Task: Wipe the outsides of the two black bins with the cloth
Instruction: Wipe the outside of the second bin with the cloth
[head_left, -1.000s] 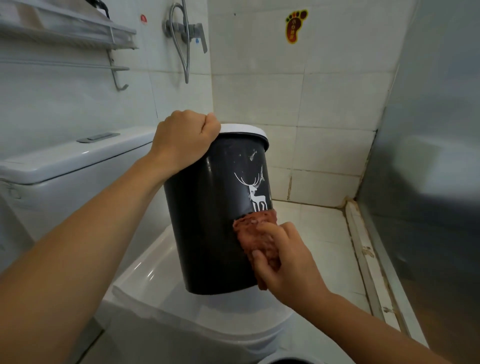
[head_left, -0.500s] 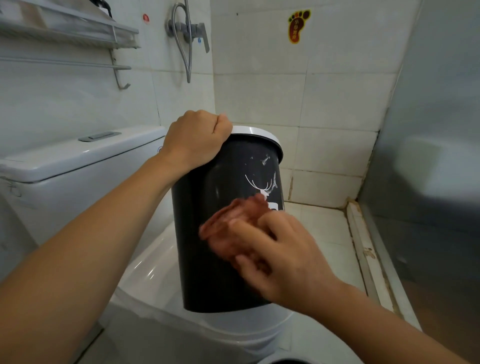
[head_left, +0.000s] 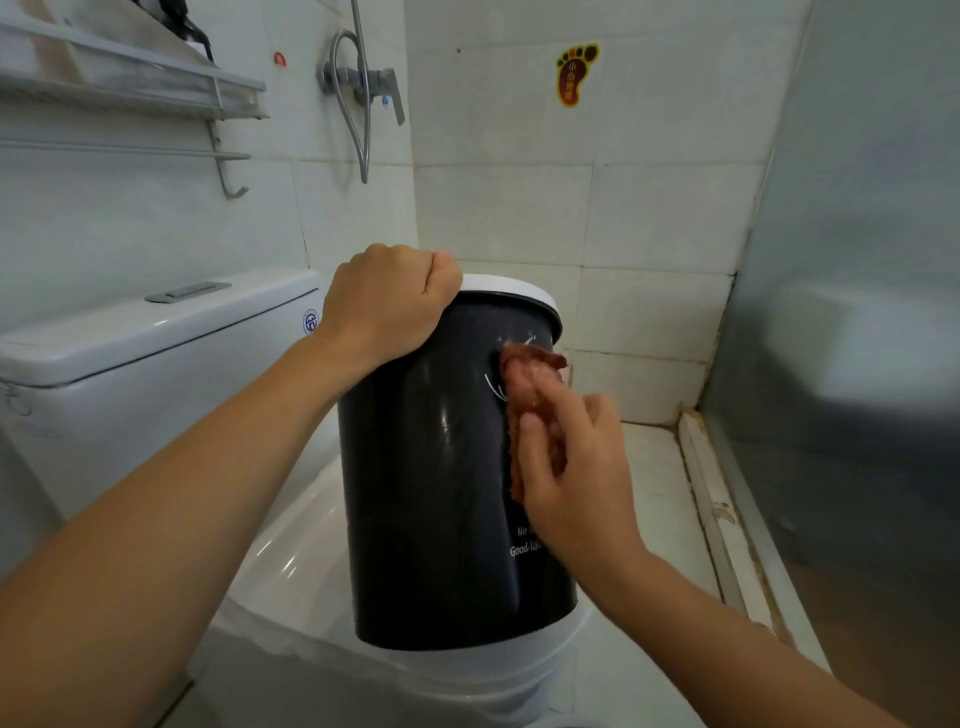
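A black bin (head_left: 431, 493) with a white rim stands upright on the closed toilet lid. White print shows on its right side. My left hand (head_left: 387, 304) grips the rim at the near left top, fingers curled over it. My right hand (head_left: 571, 478) presses a reddish-brown cloth (head_left: 527, 387) against the upper right side of the bin, fingers curled on the cloth. The cloth covers most of the deer print. Only one bin is in view.
The white toilet lid (head_left: 291, 566) and cistern (head_left: 140, 353) lie to the left. A metal shelf (head_left: 130, 78) and shower tap (head_left: 363, 83) hang on the wall. A raised door sill (head_left: 717, 509) and grey panel (head_left: 857, 312) close the right side.
My right hand slid the cloth from the lower right of the bin across its front, then up to the upper right side. My left hand kept its grip on the rim.
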